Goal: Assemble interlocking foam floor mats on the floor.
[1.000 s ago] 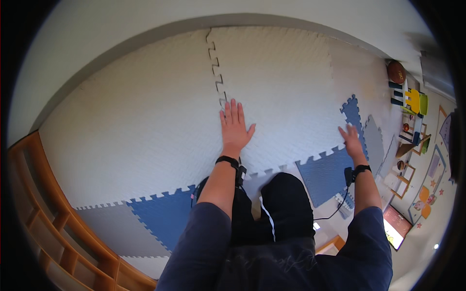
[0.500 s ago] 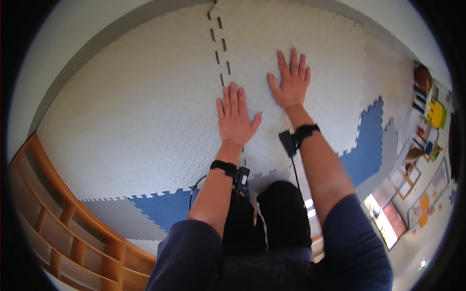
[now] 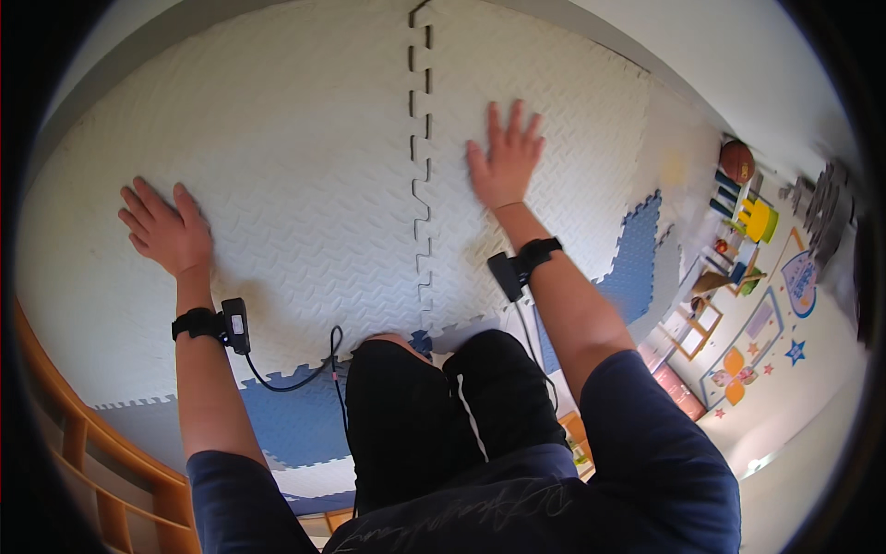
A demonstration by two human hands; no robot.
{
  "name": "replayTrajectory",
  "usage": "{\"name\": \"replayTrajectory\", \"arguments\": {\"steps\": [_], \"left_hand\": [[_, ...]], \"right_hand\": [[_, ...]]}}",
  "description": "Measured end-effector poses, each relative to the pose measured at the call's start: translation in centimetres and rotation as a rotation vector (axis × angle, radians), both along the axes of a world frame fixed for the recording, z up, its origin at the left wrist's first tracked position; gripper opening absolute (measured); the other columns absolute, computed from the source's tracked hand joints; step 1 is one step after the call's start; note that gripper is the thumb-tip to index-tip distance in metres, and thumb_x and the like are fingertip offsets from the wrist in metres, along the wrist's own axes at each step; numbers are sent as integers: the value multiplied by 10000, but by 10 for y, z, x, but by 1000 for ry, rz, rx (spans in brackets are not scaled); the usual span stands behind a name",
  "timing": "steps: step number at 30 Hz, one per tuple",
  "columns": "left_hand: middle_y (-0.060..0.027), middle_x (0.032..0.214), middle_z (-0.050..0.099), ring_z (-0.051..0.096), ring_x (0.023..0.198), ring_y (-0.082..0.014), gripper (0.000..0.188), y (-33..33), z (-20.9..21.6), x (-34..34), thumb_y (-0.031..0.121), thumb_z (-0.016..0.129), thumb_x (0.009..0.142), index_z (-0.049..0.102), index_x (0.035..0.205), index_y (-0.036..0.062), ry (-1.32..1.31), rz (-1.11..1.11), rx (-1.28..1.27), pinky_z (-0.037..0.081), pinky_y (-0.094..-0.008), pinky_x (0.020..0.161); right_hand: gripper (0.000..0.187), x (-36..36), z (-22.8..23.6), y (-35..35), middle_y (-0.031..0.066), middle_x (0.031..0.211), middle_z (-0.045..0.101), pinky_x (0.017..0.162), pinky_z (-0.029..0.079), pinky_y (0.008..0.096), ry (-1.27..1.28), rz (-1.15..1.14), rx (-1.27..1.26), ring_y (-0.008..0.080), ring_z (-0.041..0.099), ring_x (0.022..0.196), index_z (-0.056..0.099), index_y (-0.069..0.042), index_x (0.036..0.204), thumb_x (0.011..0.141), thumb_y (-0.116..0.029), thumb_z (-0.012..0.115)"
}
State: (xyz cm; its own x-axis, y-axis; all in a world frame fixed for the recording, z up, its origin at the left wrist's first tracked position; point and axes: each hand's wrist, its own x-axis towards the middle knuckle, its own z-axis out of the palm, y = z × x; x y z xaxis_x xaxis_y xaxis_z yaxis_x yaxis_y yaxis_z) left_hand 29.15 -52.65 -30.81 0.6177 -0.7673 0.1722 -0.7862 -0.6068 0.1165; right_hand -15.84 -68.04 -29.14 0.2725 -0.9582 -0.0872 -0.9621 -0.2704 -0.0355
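Observation:
A cream foam mat tile (image 3: 305,129) with a raised tread pattern lies under my left hand (image 3: 168,224), whose fingers are stretched out over its left part. On the right, my right hand (image 3: 508,155) rests with spread fingers on a second cream foam mat tile (image 3: 572,83). Between the hands runs the jagged interlocking seam (image 3: 421,185) of the two tiles, with dark gaps showing along its far stretch. Neither hand holds anything. Each wrist wears a black strap with a small box and a cable.
Blue foam tiles (image 3: 300,420) border the cream ones nearby, with another blue tile (image 3: 637,258) at right. A wooden slatted frame (image 3: 120,443) stands at lower left. Far right are a basketball (image 3: 736,162), a yellow chair (image 3: 759,222) and wall stickers (image 3: 734,374). My knees are on the mat.
My left hand has moved from beside the seam far out to the left. The right hand stays spread on the right tile. The view has shifted, and the near part of the seam now shows.

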Motion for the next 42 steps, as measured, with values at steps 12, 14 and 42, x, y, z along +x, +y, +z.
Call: {"name": "replayTrajectory", "arguments": {"steps": [12,14,42], "left_hand": [[-114,1668,188,144,1517,-412,734,3,5,-2,516,447,985,249,1592,154,85,59,25,117,-563,1197],[-112,1667,193,145,1517,-410,731,-4,7,-6,512,450,984,252,1592,159,93,58,3,117,-563,1197],[41,1618,334,290,1500,-233,599,10,3,20,489,417,979,349,1552,329,-105,77,-100,220,-487,1209]], "right_hand": [[651,82,12,7,187,1623,263,1200,115,607,-41,362,179,425,167,1508,338,-98,1546,985,-406,455],[670,84,9,-21,188,1626,257,1211,115,581,-58,431,229,403,169,1514,328,-45,1539,988,-404,452],[708,115,3,-143,252,1439,390,1115,284,531,-316,558,-69,431,374,1312,458,87,1423,886,-340,636]]}}
